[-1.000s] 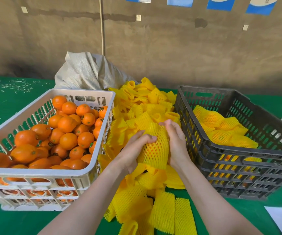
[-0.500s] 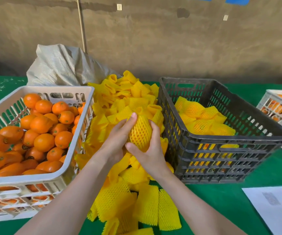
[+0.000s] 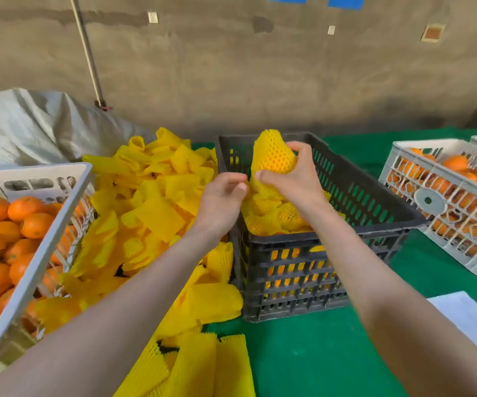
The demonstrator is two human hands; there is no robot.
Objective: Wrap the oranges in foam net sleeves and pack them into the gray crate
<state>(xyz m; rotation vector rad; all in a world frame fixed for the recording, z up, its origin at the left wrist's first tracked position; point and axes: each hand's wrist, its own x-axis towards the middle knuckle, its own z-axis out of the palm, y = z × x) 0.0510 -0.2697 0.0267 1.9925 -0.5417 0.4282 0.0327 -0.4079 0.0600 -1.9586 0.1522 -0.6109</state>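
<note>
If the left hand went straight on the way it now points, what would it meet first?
Probably the sleeved orange held by the right hand over the gray crate. The left hand points toward it, fingertips close by the sleeve's lower end; whether they already touch is unclear.

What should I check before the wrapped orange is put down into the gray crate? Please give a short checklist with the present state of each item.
1. Grip: the right hand holds the wrapped orange firmly. Ok.
2. Cover: the foam sleeve goes all around the fruit; its lower end is hidden by the fingers. Cannot tell.
3. Position: the orange is over the opening of the gray crate. Ok.
4. Room: the packed oranges lie below the rim. Ok.
5. Left hand free of the sleeve: its fingertips are at the lower end. Cannot tell.
</note>
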